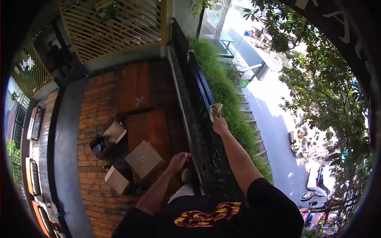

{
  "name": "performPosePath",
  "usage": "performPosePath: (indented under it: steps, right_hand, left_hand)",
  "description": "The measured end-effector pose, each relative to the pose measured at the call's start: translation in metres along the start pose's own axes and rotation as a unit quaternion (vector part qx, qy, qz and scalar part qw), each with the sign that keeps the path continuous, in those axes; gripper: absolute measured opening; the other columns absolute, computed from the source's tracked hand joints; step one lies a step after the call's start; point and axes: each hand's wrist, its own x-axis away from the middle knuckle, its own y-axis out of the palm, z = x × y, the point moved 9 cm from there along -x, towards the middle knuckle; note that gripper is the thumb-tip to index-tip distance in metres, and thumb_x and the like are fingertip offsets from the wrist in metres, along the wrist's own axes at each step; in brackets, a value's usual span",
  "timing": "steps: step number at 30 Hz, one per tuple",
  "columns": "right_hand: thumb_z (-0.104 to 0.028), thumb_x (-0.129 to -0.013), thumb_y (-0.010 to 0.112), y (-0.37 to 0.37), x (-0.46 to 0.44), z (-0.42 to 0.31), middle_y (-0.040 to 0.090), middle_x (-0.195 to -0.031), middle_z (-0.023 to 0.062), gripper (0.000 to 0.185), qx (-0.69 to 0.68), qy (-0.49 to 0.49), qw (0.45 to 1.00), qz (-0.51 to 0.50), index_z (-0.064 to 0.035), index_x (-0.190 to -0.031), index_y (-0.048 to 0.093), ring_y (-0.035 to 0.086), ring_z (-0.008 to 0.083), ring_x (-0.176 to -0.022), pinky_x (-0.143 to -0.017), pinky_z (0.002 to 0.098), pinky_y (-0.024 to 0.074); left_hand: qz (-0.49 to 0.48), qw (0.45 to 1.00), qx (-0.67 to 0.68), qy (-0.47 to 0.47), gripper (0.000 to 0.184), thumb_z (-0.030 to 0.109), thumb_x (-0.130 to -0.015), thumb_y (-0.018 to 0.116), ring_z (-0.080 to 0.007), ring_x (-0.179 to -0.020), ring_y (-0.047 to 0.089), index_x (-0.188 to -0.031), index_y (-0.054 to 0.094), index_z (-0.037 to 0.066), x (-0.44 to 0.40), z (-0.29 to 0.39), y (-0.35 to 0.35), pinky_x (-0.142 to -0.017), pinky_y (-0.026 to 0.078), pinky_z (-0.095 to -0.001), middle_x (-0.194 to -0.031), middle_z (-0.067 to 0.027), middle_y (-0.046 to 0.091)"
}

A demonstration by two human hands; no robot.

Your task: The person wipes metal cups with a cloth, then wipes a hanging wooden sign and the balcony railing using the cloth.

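Observation:
My right hand (219, 123) is stretched forward and closed on a pale yellowish cloth (216, 110). That cloth lies against the top of the dark railing (201, 81), near its close end. Nearer my body, my left hand (179, 162) hangs with its fingers curled in and nothing visible in them. It is to the right of a flat cardboard box (145, 158) with a small label, which rests on a reddish-brown wooden table (149, 126).
Two chair-like pieces with tan panels (115, 132) (117, 181) stand left of the table on the plank floor (93, 115). Green plants (234, 107) grow beyond the railing, above a sunlit street (274, 139) with parked vehicles. A slatted screen (115, 29) stands ahead.

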Motion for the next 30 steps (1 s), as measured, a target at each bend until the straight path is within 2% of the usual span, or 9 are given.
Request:
performPosePath:
  steps: [5, 8, 11, 13, 15, 17, 23, 25, 30]
  right_hand:
    - [-0.004, -0.086, 0.052, 0.005, 0.052, 0.022, 0.048, -0.148, 0.0221, 0.065, 0.052, -0.101, 0.992, 0.059, -0.0043, -0.151, 0.043, 0.055, 0.0430, -0.125, -0.103, 0.0493, 0.0473]
    - [-0.004, -0.086, 0.053, 0.025, 0.114, 0.044, 0.049, -0.148, 0.0186, 0.066, 0.119, -0.109, 0.985, 0.064, -0.0053, -0.151, 0.043, 0.054, 0.0412, -0.126, -0.103, 0.0489, 0.0483]
    - [-0.006, -0.087, 0.056, 0.026, 0.214, 0.062, 0.049, -0.149, 0.0155, 0.065, 0.117, -0.020, 0.992, 0.044, -0.0083, -0.151, 0.045, 0.053, 0.0371, -0.129, -0.105, 0.0494, 0.0471]
    - [-0.012, -0.088, 0.061, 0.033, 0.293, 0.073, 0.055, -0.143, 0.0123, 0.061, 0.177, -0.016, 0.978, 0.110, -0.0120, -0.148, 0.049, 0.053, 0.0327, -0.130, -0.108, 0.0514, 0.0437]
    - [-0.018, -0.088, 0.065, 0.046, 0.371, 0.091, 0.058, -0.140, 0.0119, 0.057, 0.192, -0.002, 0.972, 0.134, -0.0144, -0.144, 0.055, 0.053, 0.0318, -0.129, -0.106, 0.0514, 0.0431]
    - [-0.025, -0.088, 0.065, 0.056, 0.453, 0.104, 0.057, -0.140, 0.0126, 0.054, 0.170, 0.011, 0.969, 0.178, -0.0146, -0.140, 0.058, 0.052, 0.0350, -0.128, -0.101, 0.0490, 0.0441]
    - [-0.028, -0.089, 0.060, 0.118, 0.692, 0.163, 0.054, -0.147, 0.0173, 0.043, 0.257, 0.141, 0.917, 0.272, -0.0111, -0.128, 0.068, 0.049, 0.0365, -0.135, -0.108, 0.0508, 0.0375]
    - [-0.032, -0.094, 0.056, 0.140, 0.764, 0.178, 0.046, -0.155, 0.0130, 0.053, 0.250, 0.216, 0.920, 0.209, -0.0159, -0.145, 0.057, 0.044, 0.0326, -0.140, -0.111, 0.0535, 0.0337]
    - [-0.036, -0.095, 0.058, 0.135, 0.890, 0.141, 0.046, -0.155, 0.0174, 0.050, 0.174, 0.406, 0.873, 0.207, -0.0118, -0.138, 0.060, 0.040, 0.0338, -0.144, -0.117, 0.0574, 0.0285]
  left_hand:
    - [0.011, 1.000, 0.022, 0.011, 0.037, 0.028, -0.108, 0.047, -0.0148, -0.096, 0.065, -0.122, 0.067, 0.000, 0.032, -0.019, -0.015, -0.089, 0.051, -0.0320, -0.108, -0.0067, 0.071]
    - [-0.021, 0.999, 0.032, -0.021, 0.037, 0.027, -0.108, 0.047, -0.0155, -0.098, 0.066, -0.123, 0.066, -0.001, 0.065, -0.049, 0.004, -0.092, 0.051, -0.0329, -0.110, -0.0073, 0.071]
    - [-0.076, 0.997, 0.009, -0.019, 0.037, 0.027, -0.107, 0.048, -0.0163, -0.102, 0.067, -0.123, 0.066, -0.001, 0.100, -0.078, 0.037, -0.094, 0.051, -0.0336, -0.114, -0.0080, 0.071]
    - [-0.116, 0.993, 0.024, -0.026, 0.037, 0.027, -0.107, 0.048, -0.0170, -0.105, 0.067, -0.123, 0.067, 0.000, 0.126, -0.093, 0.066, -0.094, 0.051, -0.0340, -0.117, -0.0080, 0.071]
    - [-0.159, 0.985, -0.057, -0.013, 0.036, 0.027, -0.107, 0.049, -0.0178, -0.106, 0.067, -0.124, 0.067, 0.001, 0.158, -0.093, 0.090, -0.094, 0.052, -0.0349, -0.119, -0.0079, 0.071]
    - [-0.206, 0.973, -0.102, -0.013, 0.036, 0.028, -0.107, 0.049, -0.0184, -0.107, 0.067, -0.124, 0.067, 0.002, 0.196, -0.109, 0.116, -0.094, 0.052, -0.0359, -0.120, -0.0078, 0.071]
    - [-0.287, 0.952, -0.107, -0.009, 0.038, 0.030, -0.108, 0.049, -0.0198, -0.107, 0.067, -0.125, 0.067, 0.002, 0.268, -0.120, 0.148, -0.094, 0.053, -0.0373, -0.120, -0.0091, 0.070]
    - [-0.304, 0.949, -0.089, -0.003, 0.038, 0.030, -0.107, 0.049, -0.0202, -0.107, 0.067, -0.125, 0.067, 0.001, 0.284, -0.121, 0.149, -0.095, 0.053, -0.0372, -0.119, -0.0096, 0.070]
    - [-0.316, 0.943, -0.107, 0.005, 0.039, 0.032, -0.107, 0.049, -0.0188, -0.101, 0.066, -0.122, 0.067, 0.000, 0.298, -0.135, 0.133, -0.090, 0.053, -0.0358, -0.114, -0.0088, 0.070]
